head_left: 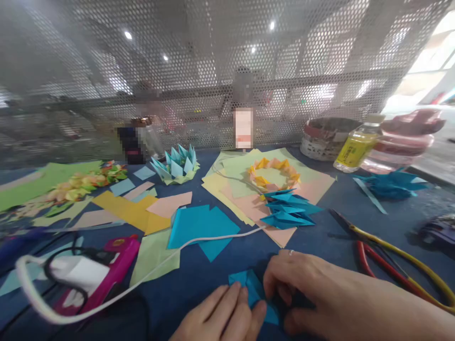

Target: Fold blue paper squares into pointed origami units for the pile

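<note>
A small piece of folded blue paper (pixel 253 286) lies on the dark blue table between my hands. My left hand (pixel 225 315) presses it down, fingers together and thumb at its near edge. My right hand (pixel 320 289), with a ring on one finger, curves beside the paper's right edge. Its thumb and index finger are apart; I cannot tell whether the index fingertip touches the paper. Just beyond lie flat blue sheets (pixel 199 226) and a cluster of pointed blue folded pieces (pixel 293 208).
Long-handled scissors (pixel 387 255) lie right. Behind are a ring of orange folded paper (pixel 295 177), a light-blue paper lotus (pixel 177 163), a yellow-labelled bottle (pixel 356 147) and a pink container (pixel 400 142). A white cable (pixel 152 273) crosses the table towards a magenta device (pixel 122 258).
</note>
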The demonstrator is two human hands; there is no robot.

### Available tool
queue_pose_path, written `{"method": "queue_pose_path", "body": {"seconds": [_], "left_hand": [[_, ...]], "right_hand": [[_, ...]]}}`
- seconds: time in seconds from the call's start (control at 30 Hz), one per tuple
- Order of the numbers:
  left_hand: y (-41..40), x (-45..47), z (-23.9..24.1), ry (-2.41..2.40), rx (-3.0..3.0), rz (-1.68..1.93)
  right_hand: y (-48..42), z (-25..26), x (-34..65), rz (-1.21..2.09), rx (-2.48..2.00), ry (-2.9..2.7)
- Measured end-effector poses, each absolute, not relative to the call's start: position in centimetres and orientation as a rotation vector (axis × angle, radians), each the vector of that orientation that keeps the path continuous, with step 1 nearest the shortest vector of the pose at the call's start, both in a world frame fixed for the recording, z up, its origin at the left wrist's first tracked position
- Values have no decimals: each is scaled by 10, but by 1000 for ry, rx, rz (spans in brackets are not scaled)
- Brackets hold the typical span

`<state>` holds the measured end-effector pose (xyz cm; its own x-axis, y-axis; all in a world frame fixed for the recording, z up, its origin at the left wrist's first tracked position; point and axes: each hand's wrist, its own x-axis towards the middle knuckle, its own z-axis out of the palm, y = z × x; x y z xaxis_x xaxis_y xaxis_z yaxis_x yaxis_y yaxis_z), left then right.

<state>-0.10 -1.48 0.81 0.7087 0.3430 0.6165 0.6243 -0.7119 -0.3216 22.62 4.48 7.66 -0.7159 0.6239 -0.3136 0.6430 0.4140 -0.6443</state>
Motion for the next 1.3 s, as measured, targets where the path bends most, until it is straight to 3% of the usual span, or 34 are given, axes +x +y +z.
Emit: {"method": "queue_pose_path", "body": {"seconds": [0.27,0.5,0.87,1.3], "left_hand": [[-11,13,-2,-864,-2306,-970],[-12,-12,-7,-949,-2452,-857],[17,-14,64,-1658,-2761,-743],[26,-14,64,-1705,-3077,-721]], "right_hand": [[44,74,225,-1182,1220,2614],[44,68,228,-1143,1222,2664],[45,86,220,-1075,1151,2725],[31,71,192,-843,1320,2768]]}}
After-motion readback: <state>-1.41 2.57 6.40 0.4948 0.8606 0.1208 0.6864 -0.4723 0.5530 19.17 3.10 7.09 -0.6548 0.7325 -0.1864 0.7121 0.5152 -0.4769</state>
